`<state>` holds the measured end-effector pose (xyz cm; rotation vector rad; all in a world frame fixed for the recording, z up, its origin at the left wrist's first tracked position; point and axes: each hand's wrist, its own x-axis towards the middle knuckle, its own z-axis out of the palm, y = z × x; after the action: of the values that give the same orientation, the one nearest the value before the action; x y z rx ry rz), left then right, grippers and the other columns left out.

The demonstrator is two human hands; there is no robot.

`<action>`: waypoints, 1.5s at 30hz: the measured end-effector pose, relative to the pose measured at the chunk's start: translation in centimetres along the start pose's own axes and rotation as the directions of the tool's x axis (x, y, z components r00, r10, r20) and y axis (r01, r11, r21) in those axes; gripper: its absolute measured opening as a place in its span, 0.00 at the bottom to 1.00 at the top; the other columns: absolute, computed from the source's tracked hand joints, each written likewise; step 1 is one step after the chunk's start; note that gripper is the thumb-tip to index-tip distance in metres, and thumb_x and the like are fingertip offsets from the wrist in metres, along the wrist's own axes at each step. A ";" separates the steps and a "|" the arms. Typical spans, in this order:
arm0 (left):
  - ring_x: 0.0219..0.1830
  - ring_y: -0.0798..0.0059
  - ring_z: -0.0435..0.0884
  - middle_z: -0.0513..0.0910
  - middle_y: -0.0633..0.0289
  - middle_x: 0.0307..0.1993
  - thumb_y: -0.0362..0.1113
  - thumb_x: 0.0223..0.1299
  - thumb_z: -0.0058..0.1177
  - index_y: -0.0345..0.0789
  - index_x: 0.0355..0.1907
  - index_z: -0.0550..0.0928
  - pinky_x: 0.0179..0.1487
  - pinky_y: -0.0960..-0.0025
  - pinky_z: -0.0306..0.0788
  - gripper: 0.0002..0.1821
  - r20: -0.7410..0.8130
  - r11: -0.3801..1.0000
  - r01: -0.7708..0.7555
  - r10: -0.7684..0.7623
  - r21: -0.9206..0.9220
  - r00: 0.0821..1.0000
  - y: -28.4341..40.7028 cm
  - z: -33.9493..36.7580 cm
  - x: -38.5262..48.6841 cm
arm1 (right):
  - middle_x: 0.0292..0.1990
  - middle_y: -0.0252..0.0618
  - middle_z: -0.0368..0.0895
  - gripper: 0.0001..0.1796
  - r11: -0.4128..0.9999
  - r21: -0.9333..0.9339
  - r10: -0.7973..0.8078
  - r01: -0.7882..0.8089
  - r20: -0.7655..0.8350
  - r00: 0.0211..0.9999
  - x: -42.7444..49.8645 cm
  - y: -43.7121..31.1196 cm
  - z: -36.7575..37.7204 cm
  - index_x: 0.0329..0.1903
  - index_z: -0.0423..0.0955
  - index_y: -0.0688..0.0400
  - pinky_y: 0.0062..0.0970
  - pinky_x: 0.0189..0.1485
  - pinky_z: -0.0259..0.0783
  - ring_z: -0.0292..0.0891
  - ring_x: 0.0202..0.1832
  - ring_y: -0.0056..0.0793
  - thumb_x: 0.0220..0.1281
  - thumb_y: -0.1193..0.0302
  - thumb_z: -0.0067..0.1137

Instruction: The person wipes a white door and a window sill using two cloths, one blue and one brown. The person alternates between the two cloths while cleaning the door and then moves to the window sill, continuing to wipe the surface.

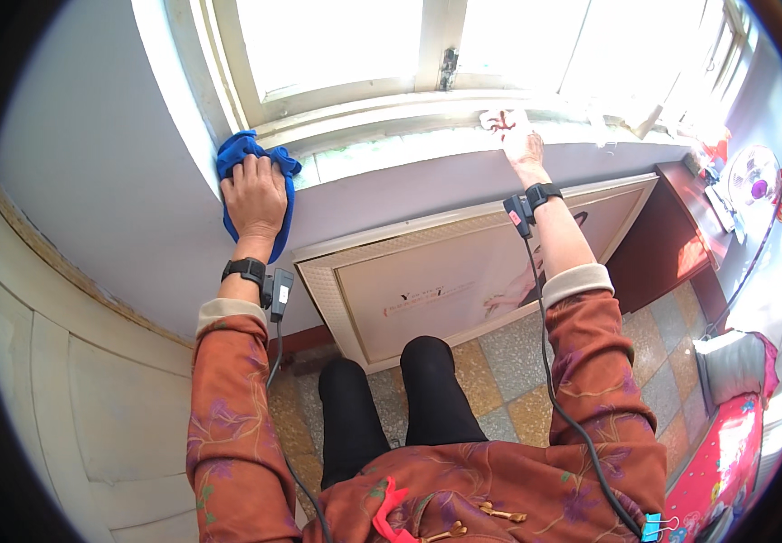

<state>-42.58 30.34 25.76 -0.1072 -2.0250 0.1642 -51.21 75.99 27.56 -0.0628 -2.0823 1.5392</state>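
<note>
A blue cloth point(236, 151) lies bunched over the left corner of the window sill point(363, 157) and hangs down the wall. My left hand point(255, 197) presses on it, fingers curled into its folds. Farther right, my right hand point(523, 144) rests at the sill, closed around a small white and dark red item point(497, 121), perhaps a crumpled cloth or packet; glare hides its detail. Above both hands stands the window frame point(343, 89), with a metal latch point(448, 68) on its middle post.
A large framed picture point(391, 298) leans on the wall below the sill. At right are a dark red wooden cabinet point(676, 224), a white fan point(752, 178) and a pink patterned bed cover point(720, 448). A pale panelled door point(126, 407) is at left. Cables hang from both wrists.
</note>
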 end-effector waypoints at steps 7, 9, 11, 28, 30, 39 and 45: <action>0.40 0.66 0.76 0.76 0.65 0.34 0.44 0.69 0.52 0.42 0.34 0.79 0.43 0.61 0.66 0.10 0.025 0.999 0.019 -0.020 0.037 1.000 0.2 0.1 -0.2 | 0.47 0.37 0.86 0.12 0.609 -0.613 -0.502 0.503 0.192 0.843 -7.5 -2.9 10.6 0.46 0.84 0.45 0.45 0.56 0.71 0.82 0.50 0.39 0.68 0.56 0.58; 0.41 0.65 0.77 0.76 0.65 0.35 0.45 0.71 0.50 0.41 0.35 0.79 0.44 0.61 0.66 0.11 0.042 0.999 0.024 -0.026 0.027 0.999 0.1 0.0 -0.1 | 0.47 0.34 0.84 0.17 0.633 -0.562 -0.503 0.533 0.225 0.834 -11.8 -5.8 15.5 0.50 0.83 0.45 0.47 0.59 0.65 0.78 0.53 0.37 0.67 0.51 0.59; 0.41 0.65 0.77 0.76 0.65 0.35 0.45 0.71 0.50 0.41 0.35 0.79 0.44 0.60 0.66 0.11 0.046 1.000 0.019 -0.020 0.022 0.999 0.1 -0.1 -0.1 | 0.48 0.36 0.84 0.17 0.653 -0.413 -0.579 0.635 0.267 0.770 -15.2 -8.0 18.2 0.52 0.83 0.46 0.45 0.61 0.64 0.79 0.54 0.39 0.67 0.54 0.62; 0.40 0.66 0.75 0.76 0.65 0.34 0.37 0.61 0.51 0.43 0.31 0.80 0.44 0.54 0.61 0.05 0.062 0.979 -0.018 0.031 -0.201 0.998 11.7 0.7 2.2 | 0.57 0.47 0.78 0.23 0.629 -0.720 -0.294 0.293 0.129 0.947 -2.3 0.5 6.5 0.60 0.77 0.48 0.52 0.65 0.65 0.73 0.63 0.50 0.66 0.55 0.57; 0.44 0.68 0.79 0.80 0.66 0.37 0.38 0.62 0.52 0.43 0.33 0.81 0.47 0.54 0.62 0.05 0.060 0.929 -0.060 0.088 -0.364 0.994 17.3 1.1 3.5 | 0.55 0.45 0.80 0.23 0.607 -0.725 -0.353 0.326 0.122 0.928 -2.1 1.0 6.5 0.60 0.78 0.46 0.49 0.63 0.67 0.75 0.61 0.47 0.64 0.54 0.59; 0.55 0.71 0.82 0.85 0.65 0.53 0.47 0.70 0.54 0.43 0.50 0.84 0.55 0.54 0.66 0.15 0.204 0.911 -0.055 0.150 -0.408 0.967 14.3 0.7 2.5 | 0.54 0.46 0.82 0.20 0.613 -0.712 -0.387 0.342 0.107 0.916 -1.9 1.5 6.2 0.57 0.81 0.46 0.45 0.60 0.71 0.79 0.57 0.47 0.66 0.56 0.59; 0.55 0.68 0.81 0.85 0.66 0.52 0.47 0.71 0.52 0.40 0.51 0.83 0.54 0.56 0.65 0.16 0.230 0.981 0.045 0.000 -0.191 0.973 1.8 -1.6 -1.1 | 0.61 0.44 0.76 0.24 0.674 -0.664 -0.276 0.325 0.182 0.944 -1.3 1.8 6.0 0.63 0.75 0.44 0.52 0.68 0.61 0.69 0.67 0.47 0.68 0.53 0.53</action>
<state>-40.70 32.05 25.22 -0.1963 -2.2694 -0.0402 -53.30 70.94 24.22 0.0643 -2.4616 0.5110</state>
